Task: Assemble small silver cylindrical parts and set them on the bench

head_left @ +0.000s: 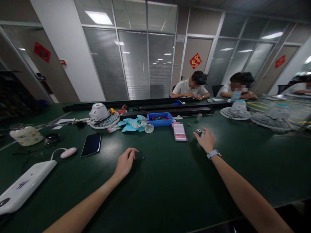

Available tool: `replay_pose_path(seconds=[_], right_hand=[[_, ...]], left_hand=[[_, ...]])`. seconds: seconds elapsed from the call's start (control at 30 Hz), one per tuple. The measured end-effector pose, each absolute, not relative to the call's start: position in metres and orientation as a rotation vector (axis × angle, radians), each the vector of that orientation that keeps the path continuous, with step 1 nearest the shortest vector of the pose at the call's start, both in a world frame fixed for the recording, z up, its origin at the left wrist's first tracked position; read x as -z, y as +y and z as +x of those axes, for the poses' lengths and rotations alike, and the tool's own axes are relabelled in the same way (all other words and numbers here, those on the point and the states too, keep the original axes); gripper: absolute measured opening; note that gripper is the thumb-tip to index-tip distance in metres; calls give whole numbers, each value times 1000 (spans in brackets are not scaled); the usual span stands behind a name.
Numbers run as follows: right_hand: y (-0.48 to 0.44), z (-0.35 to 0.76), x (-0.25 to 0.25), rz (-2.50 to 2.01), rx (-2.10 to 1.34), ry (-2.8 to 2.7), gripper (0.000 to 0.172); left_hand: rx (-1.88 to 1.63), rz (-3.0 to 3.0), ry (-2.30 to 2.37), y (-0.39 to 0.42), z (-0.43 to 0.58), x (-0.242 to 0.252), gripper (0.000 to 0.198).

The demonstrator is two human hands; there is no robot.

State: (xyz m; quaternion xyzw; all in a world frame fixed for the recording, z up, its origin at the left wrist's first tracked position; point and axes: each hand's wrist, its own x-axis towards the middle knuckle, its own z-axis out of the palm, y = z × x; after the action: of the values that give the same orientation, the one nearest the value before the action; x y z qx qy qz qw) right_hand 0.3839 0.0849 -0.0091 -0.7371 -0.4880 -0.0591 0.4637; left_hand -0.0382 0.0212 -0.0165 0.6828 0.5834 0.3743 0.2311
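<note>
The left hand [125, 163] lies nearest, its fingers [132, 152] loosely curled and narrow, tips down at the green table [170, 181], holding nothing that shows; a small dark screw [143, 158] lies just beside them, not touched. Further out, the right hand [206, 140], a watch [213, 153] on its wrist, pinches a small grey cylinder [199, 132] in its fingertips, low over the table; a second cylinder [199, 116] stands beyond. One phone [91, 144] lies to the left, one pink packet [179, 132] mid-table, one blue tray [160, 119] behind it beside pale blue fan blades [136, 124]. Three fan grilles show: one left [104, 121], two right [235, 111] [274, 118]. Three people sit at the far side; the walls are glass, with three red hangings.
</note>
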Motion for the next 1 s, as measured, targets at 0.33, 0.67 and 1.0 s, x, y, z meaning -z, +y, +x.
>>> replay_pose_path(seconds=[0.33, 0.67, 1.0], right_hand=[[24, 181, 1, -1226, -447, -2235, 59], [37, 178, 5, -1180, -490, -2201, 25], [83, 388, -25, -1615, 285, -1532, 40]], left_hand=[[-1096, 1852, 1594, 20, -37, 18, 30], [-1083, 1874, 1548, 18, -35, 16, 29], [-1024, 1876, 1594, 17, -32, 12, 29]])
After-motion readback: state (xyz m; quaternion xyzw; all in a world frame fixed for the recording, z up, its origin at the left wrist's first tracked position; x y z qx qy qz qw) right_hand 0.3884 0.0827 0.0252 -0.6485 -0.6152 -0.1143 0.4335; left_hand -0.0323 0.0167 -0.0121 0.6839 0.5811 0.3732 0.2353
